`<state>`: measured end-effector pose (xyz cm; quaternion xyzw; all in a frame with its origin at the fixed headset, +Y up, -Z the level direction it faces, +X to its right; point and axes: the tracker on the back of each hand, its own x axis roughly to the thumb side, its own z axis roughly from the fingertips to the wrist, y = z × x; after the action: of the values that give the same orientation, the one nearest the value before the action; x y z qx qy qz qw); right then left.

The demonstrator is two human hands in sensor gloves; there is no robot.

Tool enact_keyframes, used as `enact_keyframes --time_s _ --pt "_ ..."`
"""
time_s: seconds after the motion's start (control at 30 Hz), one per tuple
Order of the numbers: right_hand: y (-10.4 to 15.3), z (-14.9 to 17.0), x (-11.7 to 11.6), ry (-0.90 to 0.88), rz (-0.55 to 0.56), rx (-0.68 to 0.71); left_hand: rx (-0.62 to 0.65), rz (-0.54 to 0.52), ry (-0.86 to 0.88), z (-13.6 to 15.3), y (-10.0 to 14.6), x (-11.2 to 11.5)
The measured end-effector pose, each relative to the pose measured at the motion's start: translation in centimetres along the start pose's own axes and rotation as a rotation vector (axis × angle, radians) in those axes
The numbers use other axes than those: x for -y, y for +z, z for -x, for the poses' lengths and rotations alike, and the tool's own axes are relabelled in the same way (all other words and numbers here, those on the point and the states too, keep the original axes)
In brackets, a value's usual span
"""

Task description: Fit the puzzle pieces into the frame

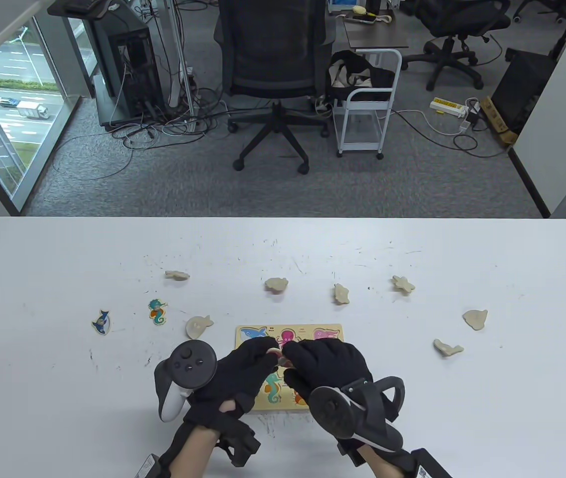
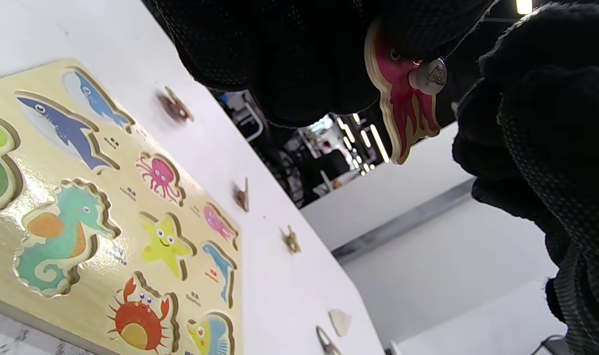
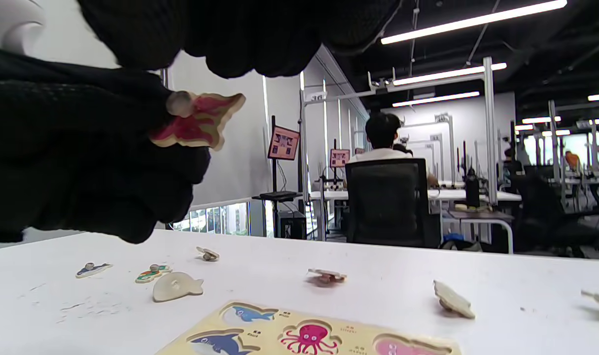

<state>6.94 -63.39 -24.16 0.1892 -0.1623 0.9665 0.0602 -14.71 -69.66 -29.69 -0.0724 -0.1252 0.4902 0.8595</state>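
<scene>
The wooden puzzle frame [image 1: 335, 331] lies at the table's near middle, its cutouts printed with sea animals; it also shows in the left wrist view [image 2: 33, 148] and the right wrist view [image 3: 351, 331]. My left hand [image 1: 268, 356] pinches a red squid piece [image 2: 403, 108] with a metal knob and holds it in the air above the frame. The piece also shows in the right wrist view [image 3: 195, 123]. My right hand [image 1: 292, 356] hovers close beside the piece with curled fingers [image 3: 260, 34] and holds nothing. Both hands hide the frame's middle in the table view.
Several loose pieces lie face down beyond the frame, such as those at the left [image 1: 198, 326], middle [image 1: 276, 284] and right [image 1: 448, 347]. A blue fish piece [image 1: 101, 321] and a seahorse piece [image 1: 157, 311] lie face up at the left.
</scene>
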Motion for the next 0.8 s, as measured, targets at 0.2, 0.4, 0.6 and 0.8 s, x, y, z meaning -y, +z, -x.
enact_keyframes --time_s 0.2,0.4,0.6,0.8 --pt "0.3 -1.7 -0.7 0.156 0.044 0.026 -0.004 0.023 0.051 -0.1 0.0 0.1" --pt "0.4 -1.8 -1.0 0.197 0.092 -0.027 -0.013 0.105 0.167 0.2 -0.2 0.5" --pt "0.2 -1.5 -1.1 0.198 0.09 -0.05 -0.008 0.142 0.187 0.1 -0.2 0.9" --pt "0.0 -1.0 -1.1 0.149 0.077 -0.057 0.005 0.147 0.169 0.0 -0.3 1.0"
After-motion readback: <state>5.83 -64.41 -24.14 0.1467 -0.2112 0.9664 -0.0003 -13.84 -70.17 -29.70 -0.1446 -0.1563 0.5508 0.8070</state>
